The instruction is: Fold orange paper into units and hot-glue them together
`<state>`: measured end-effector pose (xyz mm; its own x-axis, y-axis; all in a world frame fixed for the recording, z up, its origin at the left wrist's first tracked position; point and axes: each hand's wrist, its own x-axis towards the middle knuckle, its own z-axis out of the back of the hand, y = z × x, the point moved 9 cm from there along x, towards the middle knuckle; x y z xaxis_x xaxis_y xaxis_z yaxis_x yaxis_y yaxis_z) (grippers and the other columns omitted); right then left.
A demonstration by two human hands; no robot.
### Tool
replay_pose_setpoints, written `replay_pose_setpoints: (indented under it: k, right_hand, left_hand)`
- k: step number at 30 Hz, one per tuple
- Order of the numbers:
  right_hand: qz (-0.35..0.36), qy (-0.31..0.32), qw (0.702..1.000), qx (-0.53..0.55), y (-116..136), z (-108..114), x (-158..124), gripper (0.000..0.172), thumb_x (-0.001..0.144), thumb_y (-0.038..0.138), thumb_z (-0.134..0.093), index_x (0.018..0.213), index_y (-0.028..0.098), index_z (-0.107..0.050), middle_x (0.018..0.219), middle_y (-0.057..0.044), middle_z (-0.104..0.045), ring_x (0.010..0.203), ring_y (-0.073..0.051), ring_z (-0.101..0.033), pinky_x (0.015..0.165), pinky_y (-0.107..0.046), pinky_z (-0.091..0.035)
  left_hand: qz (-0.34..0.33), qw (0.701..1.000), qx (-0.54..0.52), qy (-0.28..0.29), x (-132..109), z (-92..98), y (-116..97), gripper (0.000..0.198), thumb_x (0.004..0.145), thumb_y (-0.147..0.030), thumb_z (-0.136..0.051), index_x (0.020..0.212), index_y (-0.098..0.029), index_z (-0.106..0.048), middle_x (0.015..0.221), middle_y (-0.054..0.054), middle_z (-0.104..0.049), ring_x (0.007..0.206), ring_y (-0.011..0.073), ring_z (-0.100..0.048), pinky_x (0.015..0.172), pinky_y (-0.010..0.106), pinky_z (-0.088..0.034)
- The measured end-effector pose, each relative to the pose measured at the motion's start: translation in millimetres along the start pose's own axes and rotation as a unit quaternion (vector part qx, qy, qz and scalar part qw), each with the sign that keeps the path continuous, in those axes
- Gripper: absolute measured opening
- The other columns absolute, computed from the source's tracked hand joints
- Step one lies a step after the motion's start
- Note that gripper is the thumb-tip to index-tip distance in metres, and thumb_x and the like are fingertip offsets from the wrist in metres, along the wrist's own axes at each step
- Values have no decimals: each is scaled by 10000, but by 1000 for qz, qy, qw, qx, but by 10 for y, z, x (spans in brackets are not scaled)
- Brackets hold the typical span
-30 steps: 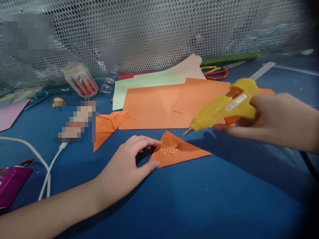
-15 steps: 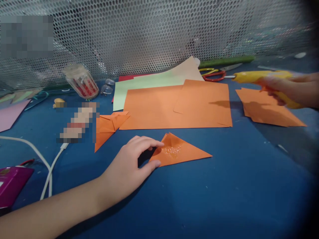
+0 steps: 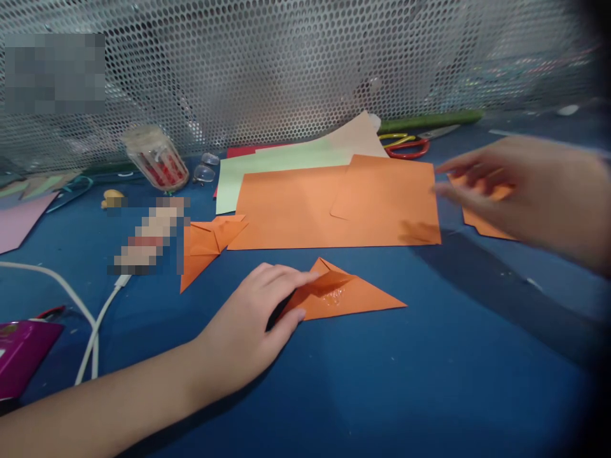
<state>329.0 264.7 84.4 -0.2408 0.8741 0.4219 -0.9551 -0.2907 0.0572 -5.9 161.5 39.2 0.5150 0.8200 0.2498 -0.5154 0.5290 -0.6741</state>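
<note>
My left hand (image 3: 248,327) pinches the left corner of a folded orange paper triangle (image 3: 356,296) on the blue table (image 3: 382,381), lifting a flap over a glossy patch of glue (image 3: 334,294). My right hand (image 3: 520,191) hovers blurred at the right, fingers spread and empty, above a small orange paper piece (image 3: 482,219). The yellow glue gun is out of view.
Large orange sheets (image 3: 334,203) lie in the middle over pale green and red sheets. Another folded orange piece (image 3: 205,245) lies to the left. Red-handled scissors (image 3: 408,145), a jar (image 3: 155,158), a white cable (image 3: 90,324) and a magenta object (image 3: 21,353) surround them. A perforated metal screen stands behind.
My right hand carried the glue gun off to the right, let go of it and now comes back empty. My left hand has lifted the triangle's flap over the glue.
</note>
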Motion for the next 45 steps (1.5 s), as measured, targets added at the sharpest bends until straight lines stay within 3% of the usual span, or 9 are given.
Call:
replay_pose_setpoints:
  k: [2, 4, 7, 16, 21, 31, 33, 38, 45]
  right_hand:
    - [105, 65, 990, 72, 636, -131, -174, 598, 1108, 722, -538, 1364, 259, -817, 1167, -118, -817, 964, -227, -782, 879, -399, -626]
    - [235, 134, 943, 192, 1229, -199, -426, 486, 1166, 531, -494, 1490, 286, -761, 1374, -143, -782, 1069, -236, -822, 857, -357, -686]
    - [291, 150, 912, 249, 1574, -178, -617, 478, 1176, 265, -432, 1571, 257, -699, 1410, -140, -782, 1185, -233, -829, 947, -331, -704]
    - [388, 104, 886, 229, 1787, -24, -677, 499, 1185, 147, -365, 1180, 226, -858, 1167, -101, -842, 1124, -199, -827, 1001, -319, -708]
    - [382, 115, 888, 229, 1799, -53, -698, 509, 1155, 81, -366, 1207, 215, -854, 1231, -90, -841, 1155, -193, -813, 1033, -320, -701]
    - [428, 50, 891, 144, 1867, -20, -778, 546, 1156, 36, -293, 1266, 101, -824, 1130, -113, -843, 1082, -206, -798, 988, -297, -678]
    - [432, 46, 891, 129, 1867, -27, -788, 551, 1162, 45, -293, 1262, 119, -830, 1121, -105, -849, 1048, -215, -801, 967, -314, -678]
    - [431, 44, 892, 127, 1862, -37, -817, 499, 1165, 65, -344, 1294, 118, -823, 1161, -107, -859, 1034, -222, -791, 939, -356, -674]
    - [425, 48, 898, 102, 1866, -85, -855, 487, 1150, 65, -367, 1231, 153, -838, 1140, -112, -847, 1004, -229, -777, 919, -376, -669]
  left_hand:
    - [-19, 999, 26, 13, -5, -10, -51, 406, 1107, -134, -552, 1453, -274, -711, 1336, 72, -797, 1228, 267, -724, 1119, 451, -611]
    - [-35, 997, 58, 28, -10, -25, -98, 407, 1141, -128, -507, 1488, -251, -683, 1348, 90, -785, 1229, 270, -723, 1124, 456, -609]
    - [-68, 994, 81, 39, -16, -48, -170, 369, 1189, -124, -467, 1478, -223, -673, 1364, 101, -779, 1244, 262, -719, 1131, 439, -600]
    - [-152, 979, 133, 9, -75, -67, -287, 339, 1162, -32, -475, 1384, -168, -692, 1366, 121, -812, 1273, 256, -749, 1132, 420, -614]
    - [-162, 973, 162, 2, -77, -70, -320, 335, 1169, -40, -453, 1365, -146, -704, 1354, 131, -831, 1272, 247, -781, 1160, 407, -623]
    - [-223, 934, 280, 21, -127, -144, -484, 416, 1146, 8, -343, 1380, -14, -687, 1328, 190, -846, 1210, 306, -817, 1048, 410, -658]
    - [-219, 934, 282, -2, -148, -148, -471, 456, 1145, 4, -289, 1430, -32, -643, 1334, 193, -835, 1215, 313, -802, 1038, 430, -639]
    - [-215, 933, 288, 26, -159, -219, -434, 538, 1036, 48, -334, 1445, -154, -620, 1349, 168, -814, 1146, 298, -790, 936, 416, -616]
    - [-232, 914, 329, 47, -121, -222, -470, 519, 1018, 41, -386, 1417, -149, -658, 1472, 125, -794, 1207, 264, -748, 917, 394, -563]
